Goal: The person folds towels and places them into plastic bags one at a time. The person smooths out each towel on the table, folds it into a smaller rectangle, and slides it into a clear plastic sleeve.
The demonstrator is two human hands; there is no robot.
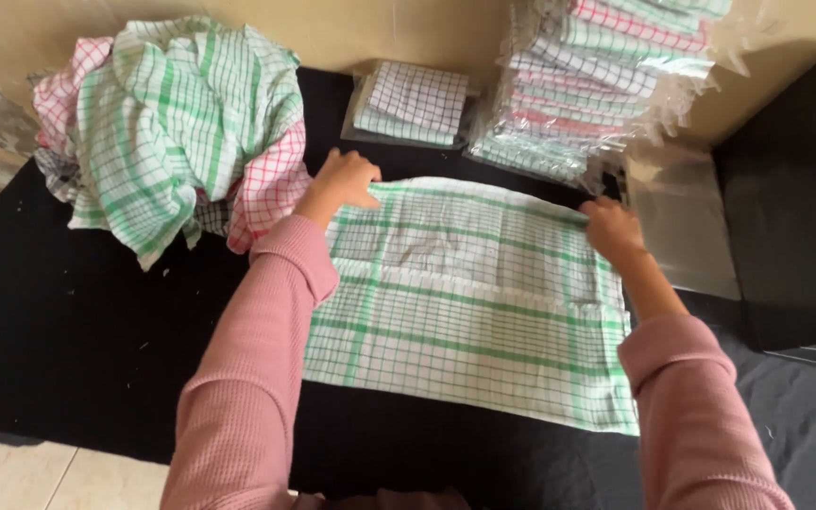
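Observation:
A white cloth with green checks (469, 302) lies flat on the black table cover (77, 321), folded once. My left hand (342, 179) pinches its far left corner. At the far right corner my right hand (611, 229) grips the folded edge. Both arms wear pink ribbed sleeves.
A loose heap of green, red and dark checked cloths (177, 123) sits at the back left. One folded cloth in a clear bag (413, 102) lies behind the spread cloth. A stack of bagged cloths (597, 76) rises at the back right, beside empty clear bags (677, 222).

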